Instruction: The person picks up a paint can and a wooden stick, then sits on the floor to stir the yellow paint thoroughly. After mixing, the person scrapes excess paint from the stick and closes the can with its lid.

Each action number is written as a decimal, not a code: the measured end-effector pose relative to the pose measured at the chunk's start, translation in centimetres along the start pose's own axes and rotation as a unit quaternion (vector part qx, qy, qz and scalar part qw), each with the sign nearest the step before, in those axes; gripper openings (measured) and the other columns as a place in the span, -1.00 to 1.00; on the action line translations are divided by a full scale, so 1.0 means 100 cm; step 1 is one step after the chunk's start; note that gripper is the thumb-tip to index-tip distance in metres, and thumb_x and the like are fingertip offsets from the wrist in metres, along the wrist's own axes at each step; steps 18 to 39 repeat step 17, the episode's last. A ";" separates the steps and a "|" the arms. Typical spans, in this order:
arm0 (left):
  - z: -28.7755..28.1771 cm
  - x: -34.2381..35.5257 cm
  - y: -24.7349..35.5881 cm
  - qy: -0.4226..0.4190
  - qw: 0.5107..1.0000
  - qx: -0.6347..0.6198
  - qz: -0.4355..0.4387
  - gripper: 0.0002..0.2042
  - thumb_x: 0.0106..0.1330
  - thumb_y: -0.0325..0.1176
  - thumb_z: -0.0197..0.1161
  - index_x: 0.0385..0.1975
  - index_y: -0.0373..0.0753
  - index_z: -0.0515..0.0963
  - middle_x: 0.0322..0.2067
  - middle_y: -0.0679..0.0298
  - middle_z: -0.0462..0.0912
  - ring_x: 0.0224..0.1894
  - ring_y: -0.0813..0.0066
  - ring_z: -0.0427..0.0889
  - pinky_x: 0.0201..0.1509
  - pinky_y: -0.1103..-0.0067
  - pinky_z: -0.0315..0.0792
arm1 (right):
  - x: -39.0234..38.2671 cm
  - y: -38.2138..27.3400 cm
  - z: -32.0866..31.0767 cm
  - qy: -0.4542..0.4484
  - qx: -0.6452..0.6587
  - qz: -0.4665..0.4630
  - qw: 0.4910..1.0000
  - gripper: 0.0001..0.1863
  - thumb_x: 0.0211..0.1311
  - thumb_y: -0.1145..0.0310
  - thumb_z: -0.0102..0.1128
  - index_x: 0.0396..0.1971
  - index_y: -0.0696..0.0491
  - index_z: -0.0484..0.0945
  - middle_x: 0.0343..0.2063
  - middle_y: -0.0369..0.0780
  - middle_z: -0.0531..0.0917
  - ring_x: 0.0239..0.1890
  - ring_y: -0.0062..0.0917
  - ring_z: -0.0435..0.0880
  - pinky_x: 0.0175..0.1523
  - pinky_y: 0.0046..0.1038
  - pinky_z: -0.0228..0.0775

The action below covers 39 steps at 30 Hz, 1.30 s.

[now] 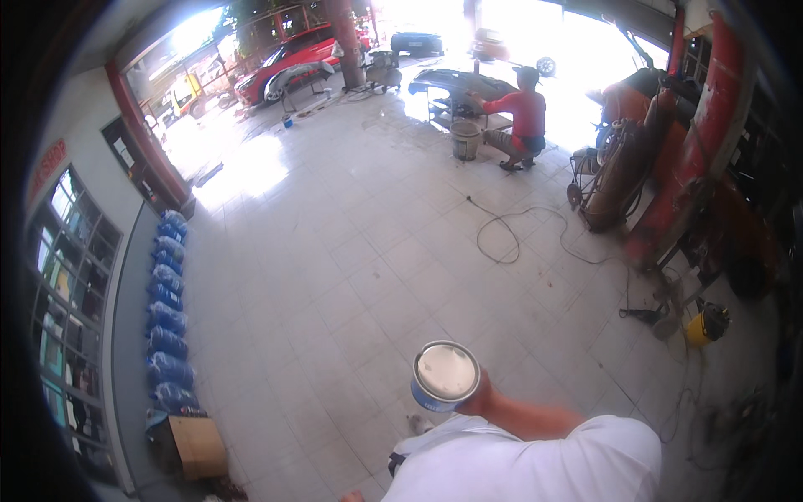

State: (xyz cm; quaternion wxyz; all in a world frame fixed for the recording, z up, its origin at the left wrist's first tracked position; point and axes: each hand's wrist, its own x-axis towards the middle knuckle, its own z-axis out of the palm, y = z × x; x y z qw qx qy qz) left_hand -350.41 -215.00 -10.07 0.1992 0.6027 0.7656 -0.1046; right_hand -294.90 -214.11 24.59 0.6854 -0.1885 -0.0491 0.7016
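A round blue metal can [425,395] with a silver rim is held upright in front of my body. Its top shows a pale cream surface, and I cannot make out whether that is a lid or the contents. My right hand [477,399] is closed round the can's right side, with most of the fingers hidden behind it. Only a sliver of my left hand [353,496] shows at the lower edge, so its fingers are hidden.
A tiled floor [335,276] spreads ahead, with a loose cable [502,251] on it. Blue wrapped bottles [170,330] line the left wall beside a cardboard box [198,446]. A person in red [525,117] squats near a bucket [466,140]. A yellow container [701,328] stands right.
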 end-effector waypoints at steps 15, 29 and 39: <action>-0.442 0.646 0.477 0.128 0.926 -0.239 0.264 -0.73 0.42 -0.18 0.27 -0.23 -0.24 0.39 -0.28 0.03 0.68 -0.32 0.26 0.66 -0.17 0.31 0.52 | 0.537 -0.116 0.018 -0.074 0.109 -0.068 0.989 -0.31 0.38 -0.05 -0.13 0.43 -0.01 0.28 0.40 -0.15 0.38 0.42 -0.22 0.38 0.49 -0.06 0.21; -0.446 0.693 0.465 0.104 0.961 -0.161 0.197 -0.73 0.39 -0.22 0.29 -0.16 -0.22 0.37 -0.19 0.03 0.69 -0.21 0.29 0.70 -0.06 0.35 0.54 | 0.622 -0.146 0.033 -0.052 -0.041 -0.080 0.995 -0.27 0.39 -0.12 -0.15 0.44 -0.01 0.26 0.42 -0.12 0.35 0.45 -0.19 0.34 0.50 -0.04 0.18; -0.446 0.693 0.465 0.104 0.961 -0.161 0.197 -0.73 0.39 -0.22 0.29 -0.16 -0.22 0.37 -0.19 0.03 0.69 -0.21 0.29 0.70 -0.06 0.35 0.54 | 0.622 -0.146 0.033 -0.052 -0.041 -0.080 0.995 -0.27 0.39 -0.12 -0.15 0.44 -0.01 0.26 0.42 -0.12 0.35 0.45 -0.19 0.34 0.50 -0.04 0.18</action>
